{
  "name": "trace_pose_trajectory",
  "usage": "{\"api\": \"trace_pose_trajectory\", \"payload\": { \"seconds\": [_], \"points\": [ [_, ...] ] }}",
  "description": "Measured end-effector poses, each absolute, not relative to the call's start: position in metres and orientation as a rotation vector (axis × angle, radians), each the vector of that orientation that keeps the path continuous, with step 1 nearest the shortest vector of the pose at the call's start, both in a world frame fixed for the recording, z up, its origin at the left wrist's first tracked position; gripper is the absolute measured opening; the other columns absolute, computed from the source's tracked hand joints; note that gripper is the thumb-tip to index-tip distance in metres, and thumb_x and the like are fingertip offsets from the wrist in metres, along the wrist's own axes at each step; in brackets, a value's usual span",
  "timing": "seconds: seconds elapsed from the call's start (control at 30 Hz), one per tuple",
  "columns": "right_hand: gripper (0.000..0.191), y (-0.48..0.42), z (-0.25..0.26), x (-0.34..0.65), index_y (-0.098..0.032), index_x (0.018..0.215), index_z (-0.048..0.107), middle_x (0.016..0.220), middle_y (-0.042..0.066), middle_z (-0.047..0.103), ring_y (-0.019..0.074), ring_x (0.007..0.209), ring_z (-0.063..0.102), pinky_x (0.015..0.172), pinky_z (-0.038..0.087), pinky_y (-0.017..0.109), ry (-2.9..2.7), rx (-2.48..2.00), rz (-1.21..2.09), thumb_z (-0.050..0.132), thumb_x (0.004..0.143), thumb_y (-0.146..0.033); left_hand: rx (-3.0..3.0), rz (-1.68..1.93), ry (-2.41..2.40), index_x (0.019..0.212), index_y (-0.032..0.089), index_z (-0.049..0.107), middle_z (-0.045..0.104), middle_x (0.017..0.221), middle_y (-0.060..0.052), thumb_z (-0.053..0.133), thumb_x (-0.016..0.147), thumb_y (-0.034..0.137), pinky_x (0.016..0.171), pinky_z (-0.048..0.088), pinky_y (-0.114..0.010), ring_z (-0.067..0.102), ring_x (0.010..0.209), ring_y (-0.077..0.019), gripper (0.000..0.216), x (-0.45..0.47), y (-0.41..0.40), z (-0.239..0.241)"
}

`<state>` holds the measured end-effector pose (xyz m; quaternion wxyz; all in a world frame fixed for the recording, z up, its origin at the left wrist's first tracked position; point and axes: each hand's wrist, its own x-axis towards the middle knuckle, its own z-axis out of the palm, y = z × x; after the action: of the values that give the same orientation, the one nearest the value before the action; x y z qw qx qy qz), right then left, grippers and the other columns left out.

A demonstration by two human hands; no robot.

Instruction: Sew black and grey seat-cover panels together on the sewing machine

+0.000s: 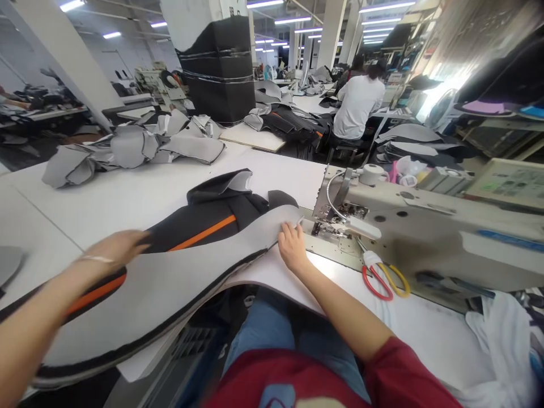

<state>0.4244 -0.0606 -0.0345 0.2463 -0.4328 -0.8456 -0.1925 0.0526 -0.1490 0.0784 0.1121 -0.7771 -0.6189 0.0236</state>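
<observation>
A long grey fabric panel [170,283] with a black edge stretches across the table toward a sewing machine [382,221]. Its narrow end is pinched in my right hand [292,246], just left of the machine's needle area. My left hand [117,246], smeared by motion, is over the panel's left part, near a black fabric piece with an orange stripe [204,231]. Whether its fingers grip anything is unclear. Behind the panel lies a folded black piece [219,187]. Scissors [385,277] with red and yellow handles lie by the machine.
Grey fabric pieces [136,144] are heaped along the table's far left. A black-wrapped pillar [219,73] stands behind them. Another person [357,105] in white sits farther back. White cloth [501,345] lies at the lower right; the table's front edge [250,277] curves inward.
</observation>
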Motion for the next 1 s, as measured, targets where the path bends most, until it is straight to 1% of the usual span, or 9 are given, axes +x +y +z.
{"api": "trace_pose_trajectory", "payload": {
  "seconds": [0.07, 0.13, 0.23, 0.3, 0.33, 0.47, 0.6, 0.83, 1.0],
  "points": [
    [0.022, -0.062, -0.031, 0.425, -0.01, 0.075, 0.054, 0.106, 0.018, 0.052, 0.0265, 0.107, 0.04, 0.092, 0.026, 0.051, -2.36, -1.207, -0.534, 0.033, 0.08, -0.004, -2.37, 0.025, -1.664, 0.096, 0.013, 0.057, 0.06, 0.099, -0.006, 0.028, 0.082, 0.035, 0.079, 0.043, -0.032, 0.053, 0.089, -0.021, 0.039, 0.107, -0.119, 0.076],
    [0.02, -0.065, -0.03, 0.429, -0.01, 0.077, 0.054, 0.107, 0.019, 0.052, 0.0278, 0.106, 0.041, 0.091, 0.027, 0.052, -2.413, -1.211, -0.538, 0.035, 0.08, -0.006, -2.55, -0.053, -1.421, 0.1, 0.014, 0.056, 0.054, 0.111, -0.008, 0.032, 0.083, 0.03, 0.087, 0.04, -0.031, 0.049, 0.1, -0.0193, 0.033, 0.181, -0.087, 0.066],
    [0.02, -0.073, -0.036, 0.437, -0.008, 0.085, 0.055, 0.106, 0.021, 0.052, 0.0283, 0.105, 0.042, 0.089, 0.03, 0.052, -2.459, -1.17, -0.534, 0.036, 0.08, -0.008, -2.749, -0.104, -1.104, 0.102, 0.013, 0.055, 0.049, 0.119, -0.009, 0.036, 0.083, 0.02, 0.094, 0.033, -0.031, 0.043, 0.108, -0.0178, 0.027, 0.287, -0.049, 0.039],
    [0.022, -0.079, -0.044, 0.445, -0.006, 0.092, 0.054, 0.101, 0.02, 0.054, 0.0268, 0.101, 0.045, 0.089, 0.031, 0.05, -2.476, -1.132, -0.523, 0.036, 0.08, -0.008, -2.826, -0.097, -0.983, 0.101, 0.013, 0.055, 0.048, 0.12, -0.008, 0.038, 0.083, 0.02, 0.097, 0.029, -0.031, 0.039, 0.113, -0.0178, 0.026, 0.332, -0.029, 0.018],
    [0.022, -0.082, -0.049, 0.45, -0.006, 0.091, 0.054, 0.097, 0.019, 0.055, 0.0256, 0.098, 0.047, 0.089, 0.032, 0.049, -2.487, -1.116, -0.512, 0.035, 0.08, -0.007, -2.85, -0.083, -0.968, 0.1, 0.014, 0.056, 0.049, 0.119, -0.007, 0.038, 0.083, 0.021, 0.097, 0.029, -0.031, 0.038, 0.113, -0.0182, 0.025, 0.345, -0.022, 0.007],
    [0.023, -0.088, -0.071, 0.469, -0.012, 0.072, 0.052, 0.079, 0.011, 0.057, 0.0189, 0.082, 0.05, 0.082, 0.039, 0.038, -2.52, -1.079, -0.392, 0.032, 0.081, -0.007, -2.896, -0.079, -0.993, 0.091, 0.019, 0.06, 0.055, 0.111, -0.003, 0.041, 0.082, 0.03, 0.093, 0.03, -0.035, 0.042, 0.108, -0.0193, 0.024, 0.364, -0.005, -0.032],
    [0.021, -0.085, -0.085, 0.482, -0.015, 0.068, 0.049, 0.074, 0.007, 0.055, 0.0152, 0.075, 0.05, 0.068, 0.042, 0.026, -2.478, -1.051, -0.272, 0.034, 0.081, -0.009, -2.825, -0.237, -1.06, 0.093, 0.017, 0.059, 0.057, 0.106, -0.006, 0.044, 0.08, 0.031, 0.092, 0.031, -0.033, 0.045, 0.102, -0.0184, 0.025, 0.366, -0.004, -0.054],
    [0.016, -0.072, -0.09, 0.49, -0.016, 0.062, 0.047, 0.055, 0.002, 0.051, 0.0124, 0.055, 0.046, 0.049, 0.03, 0.023, -2.337, -1.201, -0.288, 0.037, 0.073, -0.012, -2.931, -0.224, -1.183, 0.089, 0.019, 0.062, 0.058, 0.103, -0.004, 0.042, 0.082, 0.028, 0.087, 0.034, -0.031, 0.048, 0.094, -0.0168, 0.023, 0.38, 0.004, -0.053],
    [0.014, -0.068, -0.084, 0.501, -0.016, 0.061, 0.047, 0.051, 0.001, 0.05, 0.0112, 0.05, 0.044, 0.046, 0.023, 0.023, -2.275, -1.26, -0.326, 0.037, 0.07, -0.011, -2.951, -0.18, -1.391, 0.089, 0.021, 0.064, 0.054, 0.104, -0.005, 0.044, 0.08, 0.031, 0.083, 0.036, -0.032, 0.046, 0.09, -0.0193, 0.024, 0.395, 0.006, -0.046]
  ]
}}
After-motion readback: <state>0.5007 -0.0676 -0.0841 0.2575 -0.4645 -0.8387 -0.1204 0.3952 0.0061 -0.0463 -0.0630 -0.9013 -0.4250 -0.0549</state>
